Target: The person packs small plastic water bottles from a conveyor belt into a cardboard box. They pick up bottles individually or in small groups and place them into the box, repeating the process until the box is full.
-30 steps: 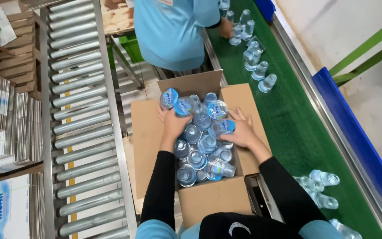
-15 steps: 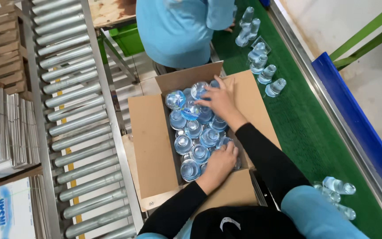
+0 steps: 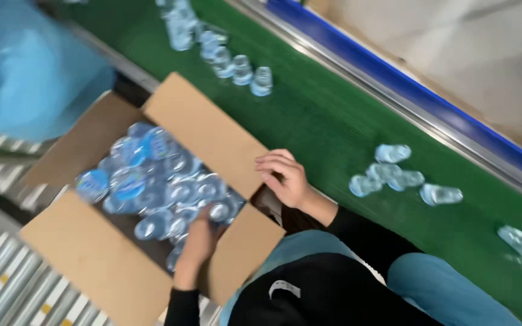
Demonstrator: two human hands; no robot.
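Down inside the cardboard box, left hand presses on the packed water bottles — grip hidden, cannot tell how open. Right hand rests on the box flap's edge by the green belt, fingers loosely curled, holding nothing. Loose bottles lie on the belt — blurred.

1. One view only: a camera worn on the person's head looked steeply down, from close above their own arms and lap.
2. The frame was tilted, so the green conveyor belt ran diagonally from upper left to lower right.
3. An open cardboard box filled the left and centre, near the lens; both hands sat just below mid-frame.
4. Motion blur softened the whole picture.
5. No second view existed, so nothing overlapped.
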